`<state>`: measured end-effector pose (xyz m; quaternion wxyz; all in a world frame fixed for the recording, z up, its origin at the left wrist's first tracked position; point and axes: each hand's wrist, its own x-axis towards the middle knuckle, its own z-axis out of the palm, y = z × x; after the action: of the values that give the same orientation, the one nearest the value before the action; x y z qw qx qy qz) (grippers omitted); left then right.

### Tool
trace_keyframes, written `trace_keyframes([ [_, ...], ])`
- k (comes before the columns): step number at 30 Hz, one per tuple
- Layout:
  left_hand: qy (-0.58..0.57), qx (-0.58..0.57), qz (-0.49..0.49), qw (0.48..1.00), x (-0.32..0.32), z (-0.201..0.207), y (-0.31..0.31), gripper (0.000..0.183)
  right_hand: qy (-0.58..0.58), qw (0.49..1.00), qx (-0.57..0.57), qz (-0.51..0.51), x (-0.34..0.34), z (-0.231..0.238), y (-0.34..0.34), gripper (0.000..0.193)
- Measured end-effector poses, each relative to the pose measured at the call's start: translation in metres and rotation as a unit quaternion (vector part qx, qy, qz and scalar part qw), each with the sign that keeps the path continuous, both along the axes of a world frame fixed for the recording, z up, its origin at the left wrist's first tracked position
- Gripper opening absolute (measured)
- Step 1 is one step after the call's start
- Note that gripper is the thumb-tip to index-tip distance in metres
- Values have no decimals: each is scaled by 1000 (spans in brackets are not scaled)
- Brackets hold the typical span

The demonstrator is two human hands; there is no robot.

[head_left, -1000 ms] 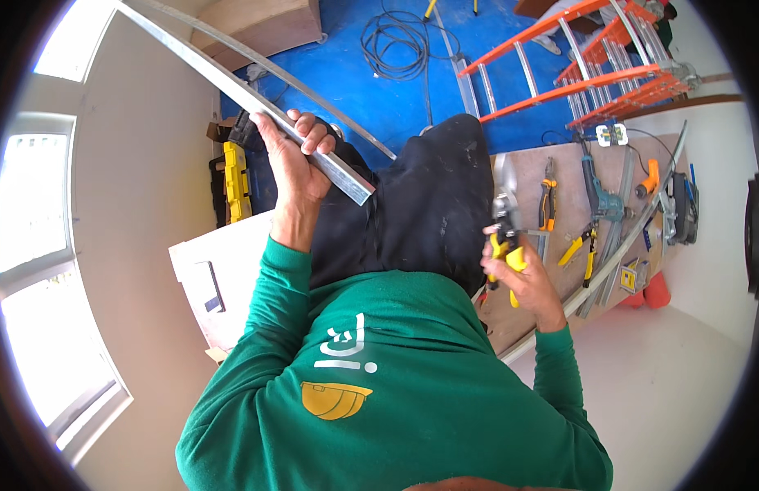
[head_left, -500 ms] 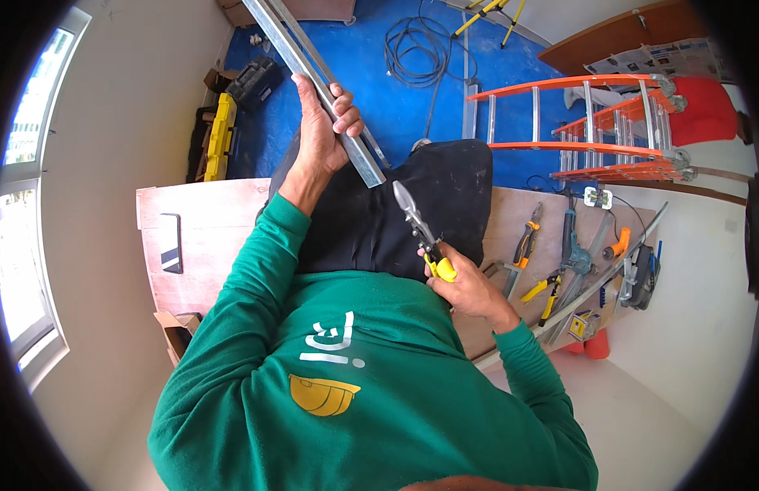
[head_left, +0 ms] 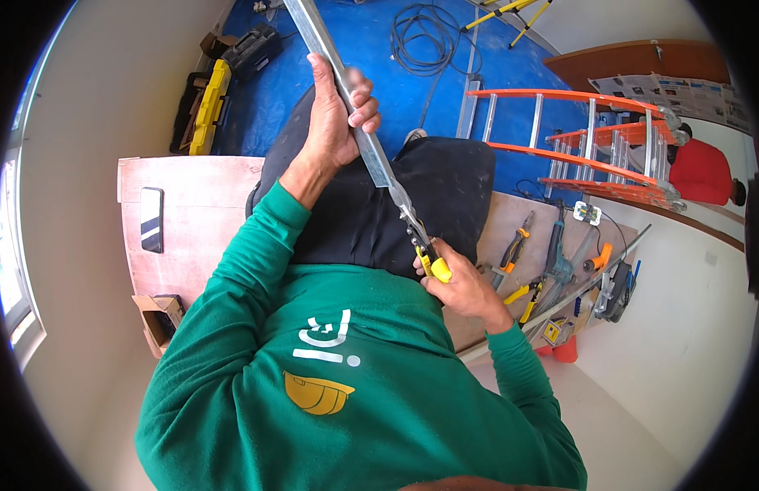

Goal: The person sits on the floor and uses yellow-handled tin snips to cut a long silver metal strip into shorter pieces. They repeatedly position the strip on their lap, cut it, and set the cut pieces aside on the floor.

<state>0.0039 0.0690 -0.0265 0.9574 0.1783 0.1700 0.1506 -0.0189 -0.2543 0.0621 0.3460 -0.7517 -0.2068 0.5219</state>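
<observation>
My left hand (head_left: 337, 114) is wrapped round a long metal channel (head_left: 375, 159), which slants from the far edge down to above my lap. Its near end meets the jaws of a pair of tin snips (head_left: 412, 219) with yellow handles. My right hand (head_left: 457, 282) is closed round those handles. The jaws touch or overlap the end of the channel; I cannot tell how far they reach over the metal. My dark trousers (head_left: 330, 221) lie beneath both.
On the board to my right lie orange-handled pliers (head_left: 517, 245), a teal power tool (head_left: 557, 260) and a tape measure (head_left: 553, 331). A phone (head_left: 151, 219) lies at left. Beyond are an orange ladder (head_left: 592, 143), a coiled cable (head_left: 424, 41) and a person in red (head_left: 700, 170).
The snips' jaws have come to the channel's near end, where before there was a gap. My left hand has shifted slightly to the right with the channel, which has turned a little.
</observation>
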Motion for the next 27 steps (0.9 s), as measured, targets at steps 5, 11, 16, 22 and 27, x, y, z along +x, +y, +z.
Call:
trace_keyframes([
  [5, 20, 3, 21, 1000, 0, 1, -4, 72, -13, 1000, -7, 6, -3, -1, 4, 59],
  [11, 36, 12, 22, 999, 1, 4, -4, 73, -14, 1000, 13, -1, -6, -1, 3, 60],
  [16, 52, 24, 24, 998, 1, 4, -6, 73, -6, 1000, 21, -9, -9, -2, 2, 63],
  [22, 70, 38, 29, 996, 1, 8, -7, 73, -24, 999, 20, 6, -9, -1, 3, 67],
  [27, 71, 46, 29, 996, 1, 8, -7, 73, -30, 999, 11, 10, -8, -1, 5, 66],
])
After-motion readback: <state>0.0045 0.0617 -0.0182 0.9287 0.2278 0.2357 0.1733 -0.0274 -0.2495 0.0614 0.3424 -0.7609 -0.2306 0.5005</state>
